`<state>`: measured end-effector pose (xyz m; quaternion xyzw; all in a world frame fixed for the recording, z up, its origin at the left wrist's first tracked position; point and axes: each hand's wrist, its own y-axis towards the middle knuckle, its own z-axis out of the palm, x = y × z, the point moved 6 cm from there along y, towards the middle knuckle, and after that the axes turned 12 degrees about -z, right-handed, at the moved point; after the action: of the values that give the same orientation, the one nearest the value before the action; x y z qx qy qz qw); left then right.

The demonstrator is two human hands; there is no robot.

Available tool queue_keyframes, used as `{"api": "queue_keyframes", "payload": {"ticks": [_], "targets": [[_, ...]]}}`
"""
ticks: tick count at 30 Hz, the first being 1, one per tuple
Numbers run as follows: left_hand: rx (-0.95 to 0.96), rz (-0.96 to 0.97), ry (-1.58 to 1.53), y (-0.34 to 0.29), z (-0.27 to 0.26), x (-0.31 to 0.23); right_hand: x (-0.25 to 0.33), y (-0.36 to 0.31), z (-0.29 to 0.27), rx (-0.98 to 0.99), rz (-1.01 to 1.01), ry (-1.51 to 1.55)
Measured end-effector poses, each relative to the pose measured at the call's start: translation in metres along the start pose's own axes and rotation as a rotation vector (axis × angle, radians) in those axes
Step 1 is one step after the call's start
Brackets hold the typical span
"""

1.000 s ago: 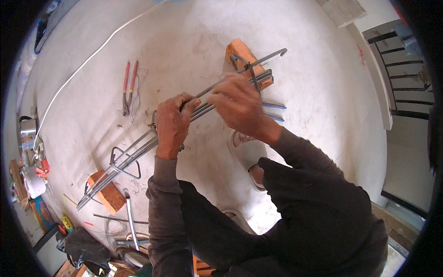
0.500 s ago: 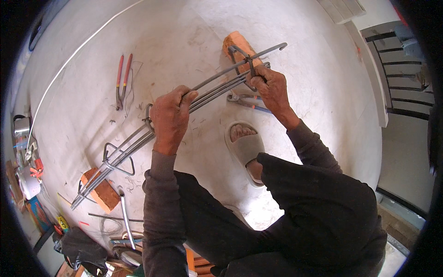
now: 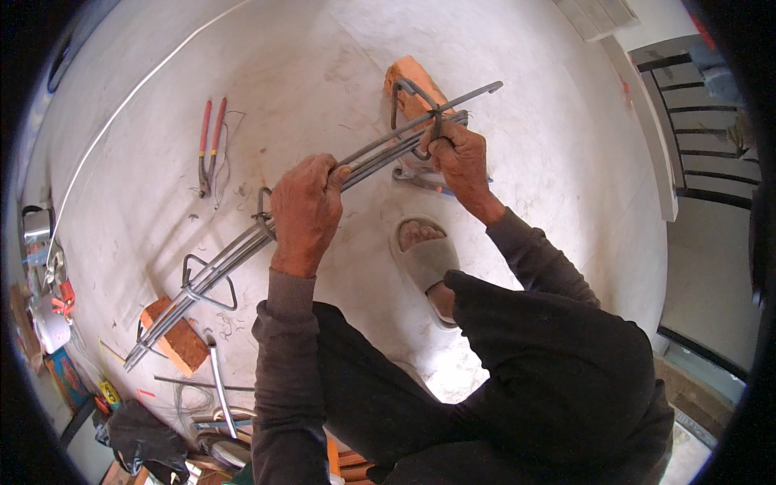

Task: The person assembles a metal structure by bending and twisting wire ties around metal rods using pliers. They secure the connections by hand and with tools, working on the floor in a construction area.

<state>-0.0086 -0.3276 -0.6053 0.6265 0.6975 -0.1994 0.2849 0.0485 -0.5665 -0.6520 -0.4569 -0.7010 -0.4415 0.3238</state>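
Observation:
A bundle of long steel rebar rods [image 3: 373, 165] runs slantwise from lower left to upper right. Bent rebar stirrups [image 3: 212, 284] are spaced along it. My left hand [image 3: 305, 212] is closed around the rods near the middle, just right of one stirrup. Toward the far right end, my right hand [image 3: 462, 163] grips a stirrup [image 3: 437, 129] where it meets the rods. One rod sticks out past the others there, with a hooked tip. An orange brick [image 3: 414, 85] lies beneath that end, and another brick [image 3: 175, 335] lies under the lower left end.
Red-handled pincers [image 3: 211, 148] lie on the floor at the left with thin wire beside them. A blue-handled pair of pincers [image 3: 416, 179] lies below my right hand. A metal tube [image 3: 221, 388] and coiled wire are at lower left. A black railing [image 3: 703, 129] stands at right.
My right hand has shifted slightly left and down, and the rods' upper end has tilted with it. My left hand has moved a little to the right.

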Motion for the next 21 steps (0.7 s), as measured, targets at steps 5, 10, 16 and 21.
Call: {"api": "queue_keyframes", "payload": {"ticks": [5,10,16,21], "targets": [[0.089,-0.005,-0.147,0.009,0.016,-0.025,0.001,-0.005,-0.004,-0.008,-0.063,-0.083],[-0.046,0.079,-0.098,0.035,0.028,-0.053,-0.001,-0.01,-0.002,0.002,-0.051,-0.087],[0.291,0.138,-0.214,0.055,0.072,-0.051,0.009,-0.019,-0.007,-0.005,-0.11,-0.099],[0.327,0.118,-0.341,0.057,0.076,-0.053,0.004,-0.023,-0.005,-0.021,-0.175,-0.109]]}}
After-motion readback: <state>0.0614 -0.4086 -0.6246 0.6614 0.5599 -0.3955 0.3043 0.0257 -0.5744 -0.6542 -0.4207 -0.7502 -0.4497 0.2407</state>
